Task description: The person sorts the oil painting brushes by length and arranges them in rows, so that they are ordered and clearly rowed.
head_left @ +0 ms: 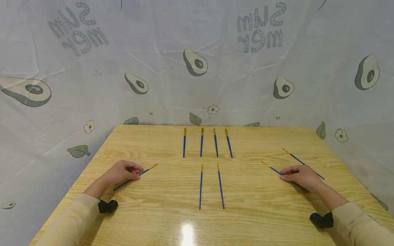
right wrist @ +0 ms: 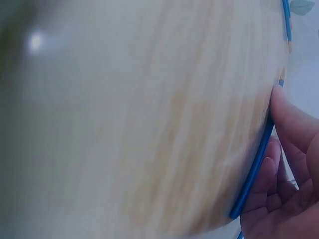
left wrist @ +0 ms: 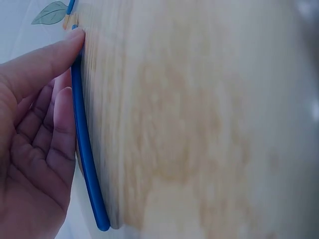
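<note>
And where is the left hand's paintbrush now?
In the head view, the paintbrush is at left, pinched in the left hand, with the two nearer middle brushes to its right.

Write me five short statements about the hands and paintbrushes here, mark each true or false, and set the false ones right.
1. The left hand pinches a blue-handled paintbrush. True.
2. The right hand holds nothing. False: it pinches a slim blue paintbrush.
3. Four paintbrushes lie in a row near the far edge of the wooden table. True.
4. The front pair of paintbrushes lies with the bristle ends toward the head camera. False: those ends point toward the avocado-print cloth.
5. A loose paintbrush lies on the far side of the right hand. True.
</note>
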Demonstrator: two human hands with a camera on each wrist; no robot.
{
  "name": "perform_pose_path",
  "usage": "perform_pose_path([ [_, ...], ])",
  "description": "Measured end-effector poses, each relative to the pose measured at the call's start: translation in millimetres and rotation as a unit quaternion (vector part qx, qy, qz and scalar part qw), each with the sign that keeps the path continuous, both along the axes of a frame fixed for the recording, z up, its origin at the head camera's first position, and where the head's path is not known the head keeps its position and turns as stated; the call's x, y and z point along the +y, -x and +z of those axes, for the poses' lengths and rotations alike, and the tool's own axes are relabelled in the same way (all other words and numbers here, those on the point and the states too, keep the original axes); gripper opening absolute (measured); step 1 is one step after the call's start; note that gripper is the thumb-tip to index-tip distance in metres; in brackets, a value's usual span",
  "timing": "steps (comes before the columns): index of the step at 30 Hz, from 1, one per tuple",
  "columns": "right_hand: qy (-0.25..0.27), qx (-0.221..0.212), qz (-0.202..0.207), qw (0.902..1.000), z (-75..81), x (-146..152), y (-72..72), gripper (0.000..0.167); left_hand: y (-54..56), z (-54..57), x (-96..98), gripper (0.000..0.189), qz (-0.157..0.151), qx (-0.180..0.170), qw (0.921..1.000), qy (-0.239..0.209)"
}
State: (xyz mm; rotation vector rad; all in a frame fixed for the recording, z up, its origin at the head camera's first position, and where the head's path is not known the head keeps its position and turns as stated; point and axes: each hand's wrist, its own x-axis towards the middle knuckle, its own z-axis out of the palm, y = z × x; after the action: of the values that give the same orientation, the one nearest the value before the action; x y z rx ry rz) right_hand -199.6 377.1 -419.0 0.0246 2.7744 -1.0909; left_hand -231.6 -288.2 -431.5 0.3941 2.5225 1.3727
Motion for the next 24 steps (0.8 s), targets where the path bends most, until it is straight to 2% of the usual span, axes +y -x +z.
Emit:
perform_pose_path([
  [6,-0.015,0.000,-0.002,0.9999,2.1,0.3,-1.7,0.045,-0.8,0.4,1.1,0.027,0.022,0.011,0.9994,0.023],
  [17,-0.026,-0.002,0.004,0.9997,7.5,-1.6,0.3,0.045,-4.9,3.1,4.4,0.024,0.034,0.037,0.9973,0.054],
  [24,-0.029,-0.002,0.003,0.9996,5.3,-1.6,-0.1,0.042,-3.0,4.2,4.0,0.022,0.033,0.051,0.9954,0.074],
])
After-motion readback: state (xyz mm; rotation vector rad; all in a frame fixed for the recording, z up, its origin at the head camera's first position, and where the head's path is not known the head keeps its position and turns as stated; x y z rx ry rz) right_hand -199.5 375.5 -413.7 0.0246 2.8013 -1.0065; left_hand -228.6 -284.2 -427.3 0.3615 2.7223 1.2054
